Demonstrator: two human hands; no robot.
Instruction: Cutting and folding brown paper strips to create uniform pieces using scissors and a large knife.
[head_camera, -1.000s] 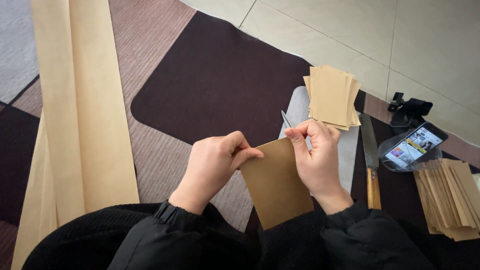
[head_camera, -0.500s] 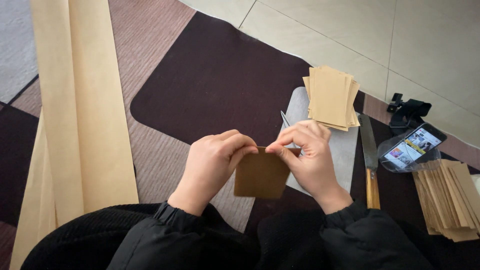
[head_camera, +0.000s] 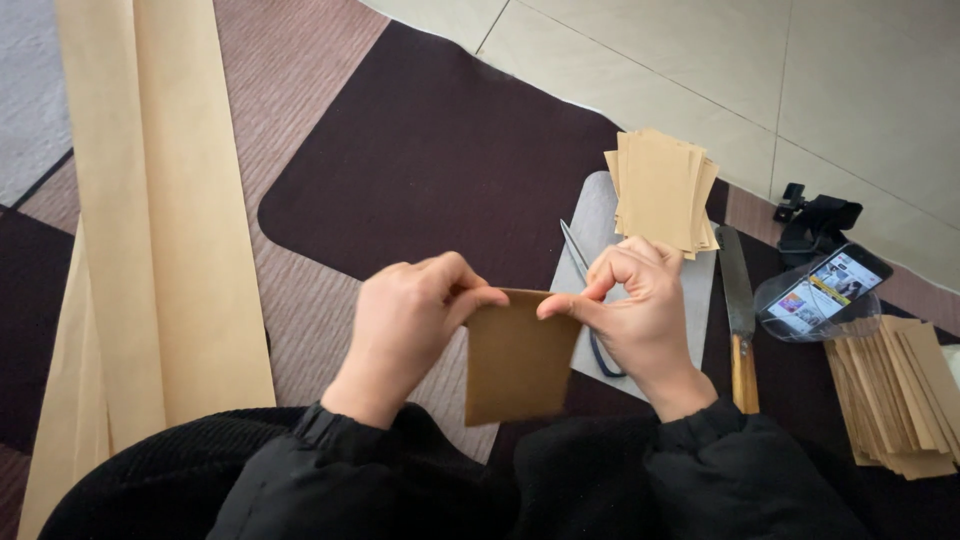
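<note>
Hands, left hand (head_camera: 405, 320) and right hand (head_camera: 640, 305), pinch the top corners of a flat, matte brown paper rectangle (head_camera: 515, 362), now hanging longer than a moment ago.

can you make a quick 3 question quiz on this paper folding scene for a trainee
1. True or false: both hands hold the brown paper piece by its top edge.
2. What lies right of the grey board? A) knife B) hammer C) ruler
3. Where does the neat stack of tan sheets sit?

Key
1. True: the left hand and right hand pinch it with their fingers.
2. A, a knife with a wooden handle.
3. On the far end of the grey board.
</note>
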